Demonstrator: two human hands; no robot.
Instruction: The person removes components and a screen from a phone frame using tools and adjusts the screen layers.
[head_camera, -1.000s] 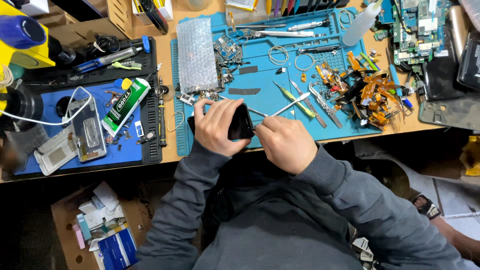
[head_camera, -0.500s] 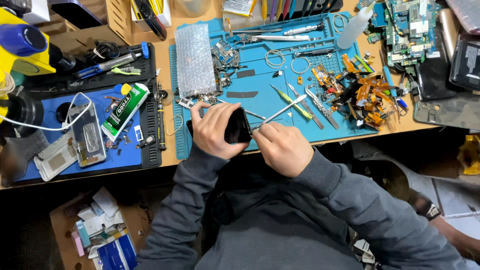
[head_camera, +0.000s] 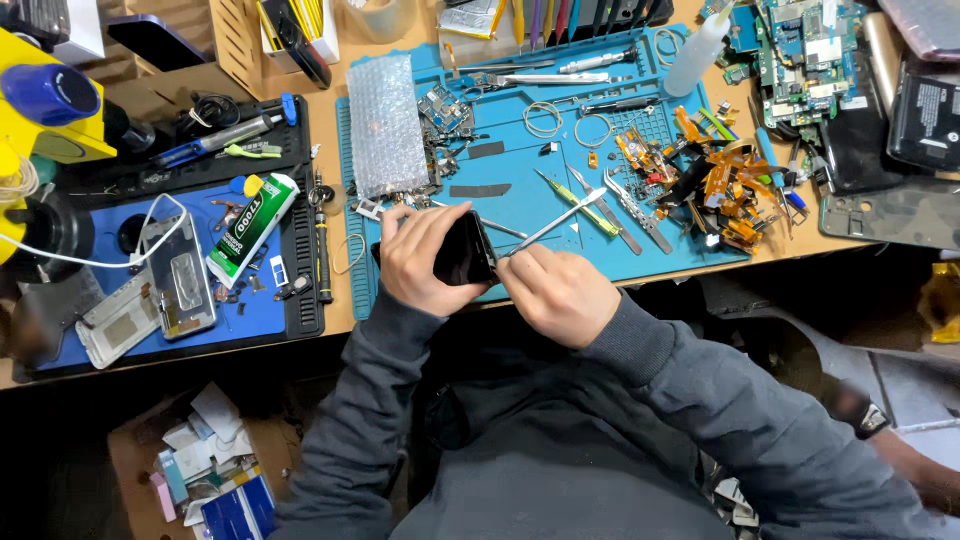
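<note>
Phone (head_camera: 465, 250) glossy black glass; tool (head_camera: 560, 219) bright bare metal; mat (head_camera: 520, 205) matt blue rubber; bubble wrap (head_camera: 385, 125) clear, dimpled plastic; desk (head_camera: 330, 70) smooth wood; sleeve (head_camera: 690, 390) grey matt cloth.

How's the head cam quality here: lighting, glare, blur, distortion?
Head view: bench evenly lit and sharp; no motion blur on the left hand or right hand; the glossy black phone shows no strong glare; the floor under the wooden bench falls into deep shadow; wide-angle bending toward the edges.

The hands (head_camera: 490, 270) cover most of the black phone (head_camera: 465, 250).
</note>
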